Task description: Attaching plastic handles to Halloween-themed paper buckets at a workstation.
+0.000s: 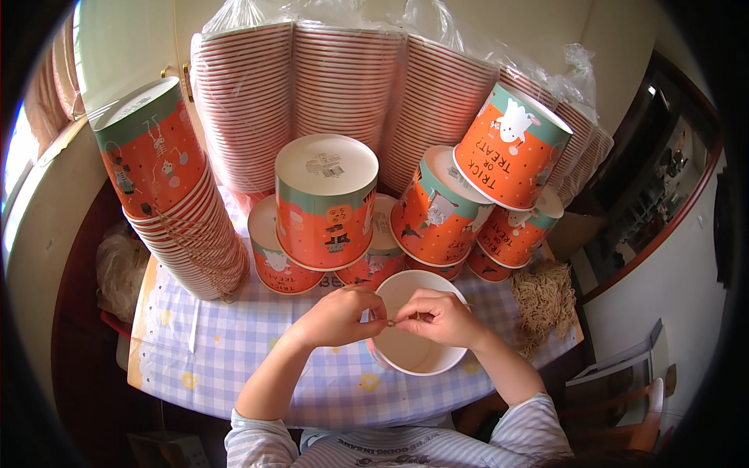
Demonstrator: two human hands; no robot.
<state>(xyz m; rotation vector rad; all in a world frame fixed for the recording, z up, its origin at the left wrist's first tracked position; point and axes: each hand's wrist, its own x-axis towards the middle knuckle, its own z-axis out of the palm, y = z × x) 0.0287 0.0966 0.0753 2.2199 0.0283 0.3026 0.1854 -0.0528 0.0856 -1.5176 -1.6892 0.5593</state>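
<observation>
An upright paper bucket (460,355), white inside, stands near the front of the table. Above its opening my left hand (343,318) and my right hand (438,316) meet, fingertips almost touching. Both are closed in a pinch on a small tan piece of cord (392,322); most of it is hidden by the fingers. Just behind my hands, upside-down orange-and-green paper buckets (324,226) with cartoon prints are piled up. A tangled bundle of tan cords (544,300) lies to the right of the bucket.
A tall leaning stack of nested buckets (179,210), draped with tan cords, rises at the left. Plastic-wrapped bucket stacks (343,93) line the back. More upside-down buckets (511,144) are piled at the right. A checked tablecloth (234,351) covers the table; a chair (636,409) stands at the lower right.
</observation>
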